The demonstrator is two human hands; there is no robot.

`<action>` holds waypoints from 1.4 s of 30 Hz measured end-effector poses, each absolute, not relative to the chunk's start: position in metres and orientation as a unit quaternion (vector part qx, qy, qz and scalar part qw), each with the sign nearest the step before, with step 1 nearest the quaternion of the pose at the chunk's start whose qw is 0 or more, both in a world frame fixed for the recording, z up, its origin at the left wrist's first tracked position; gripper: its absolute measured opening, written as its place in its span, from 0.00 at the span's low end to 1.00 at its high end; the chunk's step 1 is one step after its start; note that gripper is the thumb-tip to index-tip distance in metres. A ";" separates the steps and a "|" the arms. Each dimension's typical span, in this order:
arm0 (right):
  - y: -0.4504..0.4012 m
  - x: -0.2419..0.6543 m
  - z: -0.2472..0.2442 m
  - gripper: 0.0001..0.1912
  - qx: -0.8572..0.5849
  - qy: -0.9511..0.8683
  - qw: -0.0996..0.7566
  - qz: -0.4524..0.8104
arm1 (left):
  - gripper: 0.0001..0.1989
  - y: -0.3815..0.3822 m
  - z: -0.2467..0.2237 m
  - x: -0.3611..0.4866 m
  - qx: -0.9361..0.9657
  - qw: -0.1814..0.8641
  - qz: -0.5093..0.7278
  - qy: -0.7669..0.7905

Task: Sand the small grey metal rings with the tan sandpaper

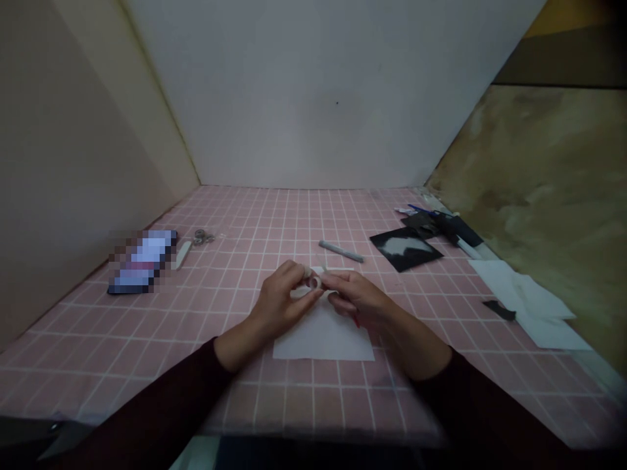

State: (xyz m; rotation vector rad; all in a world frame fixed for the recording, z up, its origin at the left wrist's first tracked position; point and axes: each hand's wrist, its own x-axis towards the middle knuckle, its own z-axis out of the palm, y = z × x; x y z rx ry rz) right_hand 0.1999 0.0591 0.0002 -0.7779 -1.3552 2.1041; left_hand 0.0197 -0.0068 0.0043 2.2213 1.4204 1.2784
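Observation:
Near the middle of the head view, my left hand (pixel 285 297) pinches a small pale ring (pixel 315 283) between its thumb and fingers. My right hand (pixel 353 294) meets it from the right, its fingers closed round a thin tool of which a red end (pixel 356 321) shows below the fingers. The tool's other end is near the ring; whether it touches cannot be made out. Both hands are above a white sheet of paper (pixel 323 339) lying on the table.
Beyond the hands lies a grey stick (pixel 341 251). A phone (pixel 143 261), a white strip (pixel 182 255) and small rings (pixel 200 236) are at the left. Right are a black-and-white sheet (pixel 405 248), dark scraps (pixel 421 225) and white papers (pixel 529 300) on the pink tiled table (pixel 220 385).

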 end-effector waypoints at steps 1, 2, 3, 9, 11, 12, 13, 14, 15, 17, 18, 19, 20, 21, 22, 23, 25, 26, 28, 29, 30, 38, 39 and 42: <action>0.060 0.200 0.000 0.14 -0.304 -0.495 0.291 0.760 | 0.08 -0.007 0.004 0.019 0.750 0.112 0.434 0.487; 0.062 0.201 0.000 0.13 -0.319 -0.485 0.328 0.745 | 0.08 -0.006 0.004 0.018 0.746 0.120 0.435 0.490; 0.063 0.202 0.001 0.13 -0.327 -0.472 0.361 0.735 | 0.08 -0.006 0.004 0.018 0.742 0.128 0.436 0.493; 0.064 0.209 0.012 0.14 -0.257 -0.432 0.367 0.783 | 0.09 -0.008 0.005 0.017 0.699 0.225 0.458 0.501; 0.062 0.212 0.014 0.14 -0.227 -0.440 0.347 0.797 | 0.09 -0.008 0.005 0.016 0.676 0.261 0.472 0.503; 0.062 0.213 0.015 0.14 -0.209 -0.447 0.334 0.803 | 0.09 -0.008 0.005 0.016 0.665 0.280 0.479 0.500; 0.061 0.213 0.015 0.14 -0.191 -0.456 0.320 0.808 | 0.09 -0.008 0.004 0.015 0.655 0.301 0.487 0.494; 0.060 0.214 0.016 0.15 -0.171 -0.465 0.304 0.814 | 0.09 -0.007 0.003 0.015 0.645 0.326 0.493 0.484; 0.060 0.215 0.016 0.15 -0.152 -0.473 0.289 0.818 | 0.09 -0.007 0.003 0.015 0.635 0.352 0.499 0.473; 0.059 0.216 0.017 0.16 -0.122 -0.485 0.268 0.823 | 0.09 -0.007 0.002 0.015 0.611 0.402 0.509 0.454; 0.059 0.216 0.018 0.16 -0.115 -0.489 0.263 0.824 | 0.09 -0.007 0.002 0.015 0.598 0.420 0.514 0.449; 0.059 0.217 0.018 0.16 -0.112 -0.490 0.260 0.824 | 0.09 -0.007 0.002 0.015 0.586 0.431 0.518 0.450; 0.059 0.217 0.019 0.16 -0.112 -0.491 0.258 0.825 | 0.10 -0.007 0.003 0.016 0.577 0.435 0.520 0.456; 0.060 0.218 0.019 0.16 -0.114 -0.490 0.257 0.825 | 0.10 -0.007 0.003 0.016 0.571 0.433 0.521 0.464; 0.060 0.218 0.019 0.16 -0.117 -0.489 0.257 0.825 | 0.10 -0.007 0.004 0.016 0.566 0.429 0.522 0.472; 0.060 0.218 0.019 0.16 -0.120 -0.487 0.257 0.826 | 0.10 -0.007 0.004 0.017 0.563 0.425 0.524 0.477; 0.059 0.218 0.018 0.15 -0.118 -0.480 0.260 0.830 | 0.10 -0.008 0.006 0.018 0.554 0.432 0.532 0.473; 0.059 0.218 0.018 0.15 -0.114 -0.476 0.261 0.832 | 0.10 -0.008 0.006 0.019 0.545 0.442 0.538 0.466; 0.059 0.218 0.017 0.15 -0.107 -0.473 0.261 0.835 | 0.10 -0.009 0.006 0.020 0.523 0.464 0.549 0.458; 0.059 0.218 0.016 0.15 -0.107 -0.473 0.263 0.834 | 0.10 -0.009 0.006 0.021 0.514 0.472 0.551 0.458; 0.059 0.218 0.016 0.15 -0.107 -0.474 0.265 0.833 | 0.09 -0.009 0.006 0.021 0.507 0.477 0.551 0.460; 0.049 0.213 0.020 0.15 -0.082 -0.439 0.246 0.860 | 0.13 -0.006 -0.006 0.022 0.520 0.520 0.514 0.441; 0.047 0.212 0.020 0.16 -0.082 -0.436 0.237 0.864 | 0.14 -0.005 -0.008 0.023 0.522 0.529 0.509 0.434; 0.044 0.209 0.021 0.16 -0.080 -0.429 0.223 0.872 | 0.14 -0.003 -0.013 0.022 0.526 0.553 0.487 0.424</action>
